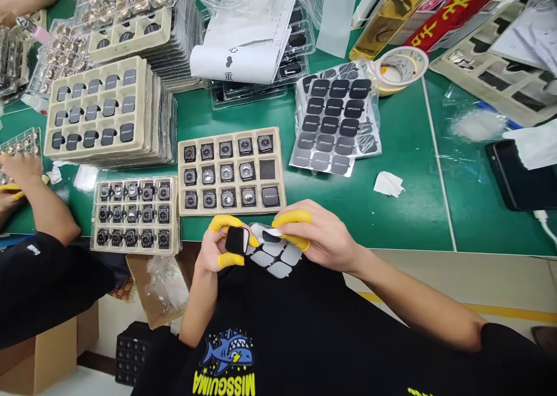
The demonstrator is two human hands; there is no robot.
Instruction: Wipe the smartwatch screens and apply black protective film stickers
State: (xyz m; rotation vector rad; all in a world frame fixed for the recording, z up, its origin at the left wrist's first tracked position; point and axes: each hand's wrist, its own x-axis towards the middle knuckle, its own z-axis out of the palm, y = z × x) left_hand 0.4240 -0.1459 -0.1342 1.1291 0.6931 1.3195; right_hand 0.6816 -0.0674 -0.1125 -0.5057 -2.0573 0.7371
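Observation:
My left hand (pixel 209 252), with yellow finger cots on it, is closed on a black square smartwatch case (pixel 235 241). One of its covered fingertips also touches a small sheet of rounded-square stickers (pixel 279 269), whose pale side shows. At the sheet's top right edge, my right hand (pixel 326 236) pinches it with yellow-cotted fingers, and the edge looks bent there. Just beyond my hands lies a beige tray (pixel 231 209) of watch cases. Most show round sensor backs; one at the near right corner has a dark label on it, and one slot of the right column holds no case.
Left of it sits another watch tray (pixel 179 233), near a tall tray stack (pixel 141 114). Label sheets (pixel 322 162), a tape roll (pixel 420 65) and a paper scrap (pixel 389 184) lie to the right. A co-worker's arm (pixel 52 204) rests at far left.

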